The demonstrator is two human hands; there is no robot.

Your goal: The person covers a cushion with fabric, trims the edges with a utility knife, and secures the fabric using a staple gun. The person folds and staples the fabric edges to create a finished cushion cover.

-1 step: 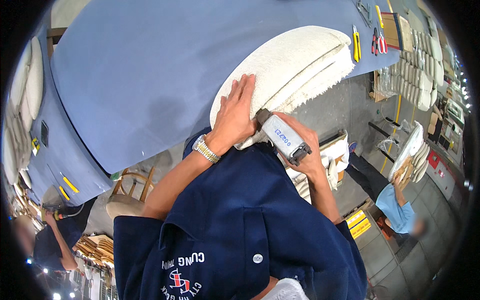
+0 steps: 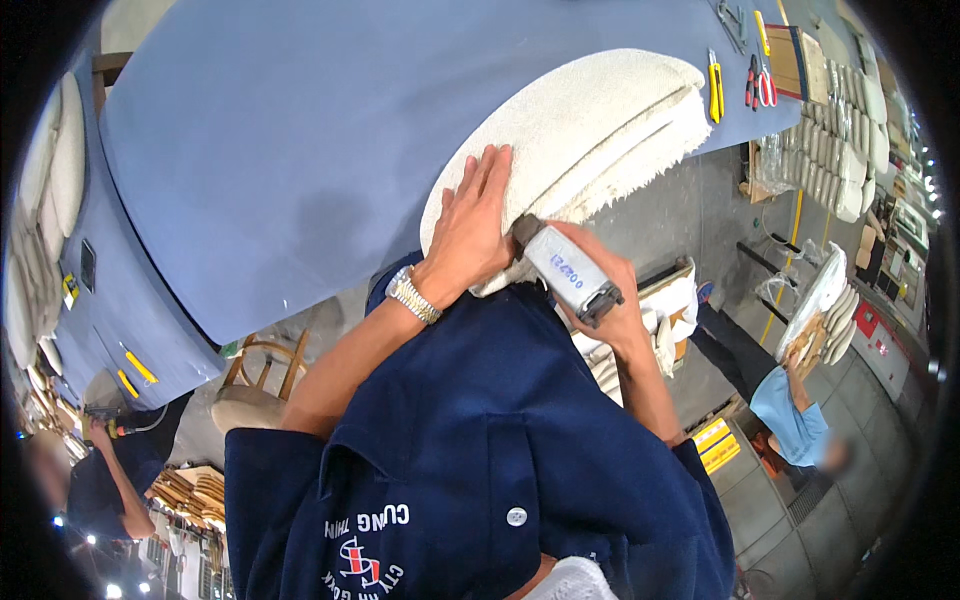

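Observation:
A cream fabric-covered seat cushion (image 2: 575, 120) lies at the near edge of the blue table, its frayed fabric edge and a folded seam facing right. My left hand (image 2: 468, 222) rests flat on its near end, fingers stretched over the fabric; the thumb side is partly hidden by the tool. My right hand (image 2: 622, 305) is wrapped round a grey staple gun (image 2: 568, 268). The tool's dark nose meets the cushion's near edge, right beside my left hand. Whether it touches the fabric I cannot tell.
On the blue table (image 2: 270, 150), a yellow utility knife (image 2: 715, 88), pliers (image 2: 752, 85) and red-handled scissors (image 2: 767, 86) lie at the far right. Stacked cushions (image 2: 835, 125) stand beyond. A wooden chair (image 2: 262, 375) is at left. Co-workers stand at lower left (image 2: 115, 480) and right (image 2: 785, 410).

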